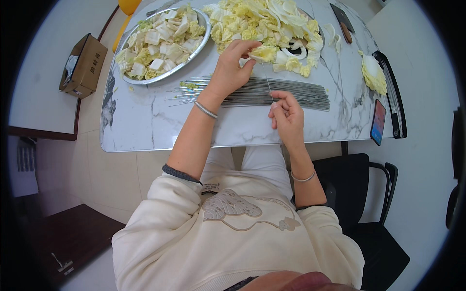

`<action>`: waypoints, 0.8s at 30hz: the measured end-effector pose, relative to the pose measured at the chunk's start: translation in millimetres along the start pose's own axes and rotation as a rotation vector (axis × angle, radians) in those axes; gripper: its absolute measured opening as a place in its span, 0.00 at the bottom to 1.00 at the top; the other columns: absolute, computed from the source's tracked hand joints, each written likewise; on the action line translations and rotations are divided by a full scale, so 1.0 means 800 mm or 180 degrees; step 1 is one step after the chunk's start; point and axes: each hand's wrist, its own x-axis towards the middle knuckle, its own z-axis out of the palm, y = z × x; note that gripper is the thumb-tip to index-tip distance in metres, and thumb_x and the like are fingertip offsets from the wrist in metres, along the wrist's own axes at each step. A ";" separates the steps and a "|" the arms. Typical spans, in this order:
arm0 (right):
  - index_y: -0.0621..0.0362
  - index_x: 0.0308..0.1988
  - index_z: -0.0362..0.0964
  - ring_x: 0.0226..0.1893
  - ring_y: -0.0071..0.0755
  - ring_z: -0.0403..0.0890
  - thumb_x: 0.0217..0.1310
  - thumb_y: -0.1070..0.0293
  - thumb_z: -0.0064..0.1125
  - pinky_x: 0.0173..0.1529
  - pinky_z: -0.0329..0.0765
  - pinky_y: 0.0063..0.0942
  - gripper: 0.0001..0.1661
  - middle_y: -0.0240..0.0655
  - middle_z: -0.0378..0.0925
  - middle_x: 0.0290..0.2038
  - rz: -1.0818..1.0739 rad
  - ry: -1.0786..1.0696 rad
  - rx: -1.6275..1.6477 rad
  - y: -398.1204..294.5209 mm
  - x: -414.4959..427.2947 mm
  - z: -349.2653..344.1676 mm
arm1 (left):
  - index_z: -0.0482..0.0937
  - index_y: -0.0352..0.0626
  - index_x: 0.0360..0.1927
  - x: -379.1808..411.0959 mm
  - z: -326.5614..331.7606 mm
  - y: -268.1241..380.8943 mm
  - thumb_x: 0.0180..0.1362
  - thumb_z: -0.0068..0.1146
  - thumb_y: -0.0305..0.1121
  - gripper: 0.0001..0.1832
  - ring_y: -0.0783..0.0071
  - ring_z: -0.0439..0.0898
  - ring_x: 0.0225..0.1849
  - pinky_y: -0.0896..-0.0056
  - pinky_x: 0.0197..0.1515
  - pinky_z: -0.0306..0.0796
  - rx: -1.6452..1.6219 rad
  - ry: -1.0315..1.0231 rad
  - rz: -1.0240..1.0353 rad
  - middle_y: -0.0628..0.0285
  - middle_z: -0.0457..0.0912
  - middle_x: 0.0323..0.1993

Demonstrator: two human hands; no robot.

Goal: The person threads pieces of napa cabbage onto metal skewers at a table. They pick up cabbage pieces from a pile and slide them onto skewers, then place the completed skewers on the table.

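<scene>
My left hand (235, 65) pinches a piece of yellow cabbage leaf (264, 54) between thumb and fingers, at the edge of a large heap of cut cabbage (255, 22). My right hand (287, 114) grips the lower end of a thin metal skewer (268, 80), whose upper end meets the leaf; whether it pierces the leaf is hard to tell. Beneath my hands, a bundle of metal skewers (305, 95) lies sideways on the marble-patterned table (164, 123). Small cabbage bits rest on the bundle's left end.
A metal basin (204, 40) of cut cabbage stands at the upper left. At the right are a cleaver (344, 23), loose skewers (339, 72), a cabbage leaf (374, 72), a phone (378, 122) by the edge and a black-framed object (393, 94). A black chair (346, 174) stands at the lower right.
</scene>
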 end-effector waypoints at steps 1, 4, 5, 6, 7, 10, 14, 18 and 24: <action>0.63 0.47 0.69 0.16 0.12 0.65 0.62 0.79 0.47 0.21 0.62 0.12 0.13 0.29 0.71 0.22 -0.0011 0.0043 0.0048 0.000 0.000 0.000 | 0.74 0.41 0.52 0.000 0.001 -0.002 0.50 0.56 0.18 0.23 0.72 0.79 0.44 0.73 0.48 0.74 -0.0185 0.0038 -0.0053 0.61 0.77 0.46; 0.63 0.48 0.69 0.16 0.12 0.64 0.63 0.79 0.47 0.21 0.62 0.12 0.13 0.29 0.71 0.22 -0.0055 0.0070 0.0182 -0.002 0.001 -0.001 | 0.70 0.40 0.57 0.000 -0.001 -0.004 0.49 0.53 0.17 0.28 0.71 0.79 0.47 0.71 0.52 0.73 -0.0131 -0.0010 -0.0373 0.59 0.76 0.49; 0.63 0.48 0.69 0.16 0.12 0.65 0.63 0.79 0.47 0.20 0.63 0.12 0.13 0.30 0.71 0.22 -0.0077 0.0100 0.0219 -0.001 0.002 -0.002 | 0.69 0.41 0.58 0.000 -0.001 -0.002 0.49 0.53 0.17 0.28 0.70 0.79 0.47 0.70 0.52 0.73 -0.0224 -0.0050 -0.0454 0.59 0.76 0.49; 0.63 0.48 0.69 0.16 0.12 0.65 0.63 0.78 0.47 0.20 0.63 0.12 0.13 0.30 0.71 0.22 -0.0103 0.0131 0.0261 0.001 0.002 -0.003 | 0.69 0.41 0.58 0.000 -0.001 0.004 0.50 0.53 0.18 0.28 0.70 0.79 0.47 0.70 0.51 0.73 -0.0313 -0.0094 -0.0532 0.59 0.76 0.48; 0.63 0.48 0.69 0.16 0.12 0.65 0.63 0.78 0.47 0.20 0.64 0.12 0.12 0.30 0.71 0.23 -0.0128 0.0164 0.0304 0.003 0.002 -0.005 | 0.69 0.41 0.58 0.001 0.000 0.007 0.50 0.52 0.18 0.28 0.69 0.79 0.48 0.70 0.51 0.74 -0.0403 -0.0139 -0.0610 0.58 0.76 0.48; 0.63 0.48 0.68 0.15 0.12 0.65 0.64 0.78 0.46 0.20 0.64 0.12 0.12 0.30 0.71 0.23 -0.0201 0.0313 0.0511 0.005 0.004 -0.007 | 0.70 0.39 0.57 0.001 -0.001 -0.005 0.49 0.52 0.19 0.27 0.70 0.78 0.48 0.71 0.48 0.74 -0.0254 0.0049 -0.0598 0.58 0.76 0.48; 0.64 0.48 0.68 0.15 0.13 0.65 0.64 0.78 0.47 0.20 0.63 0.12 0.12 0.30 0.71 0.23 -0.0230 0.0435 0.0717 0.005 0.005 -0.009 | 0.77 0.42 0.45 -0.005 -0.002 -0.028 0.46 0.53 0.24 0.19 0.59 0.78 0.45 0.64 0.48 0.71 0.0909 0.0141 -0.0283 0.55 0.78 0.42; 0.64 0.48 0.67 0.15 0.13 0.65 0.64 0.77 0.47 0.20 0.64 0.12 0.12 0.30 0.71 0.24 -0.0181 0.0567 0.0911 0.004 0.003 -0.012 | 0.80 0.43 0.36 -0.006 -0.005 -0.012 0.46 0.56 0.27 0.12 0.59 0.77 0.42 0.66 0.45 0.72 0.1340 -0.0309 -0.0499 0.56 0.77 0.39; 0.64 0.48 0.67 0.16 0.13 0.65 0.64 0.78 0.47 0.20 0.64 0.12 0.12 0.30 0.71 0.24 -0.0150 0.0521 0.1062 0.002 0.003 -0.013 | 0.79 0.42 0.32 -0.006 -0.015 -0.006 0.45 0.60 0.30 0.09 0.61 0.76 0.38 0.65 0.41 0.71 0.1601 -0.0793 -0.0631 0.58 0.76 0.37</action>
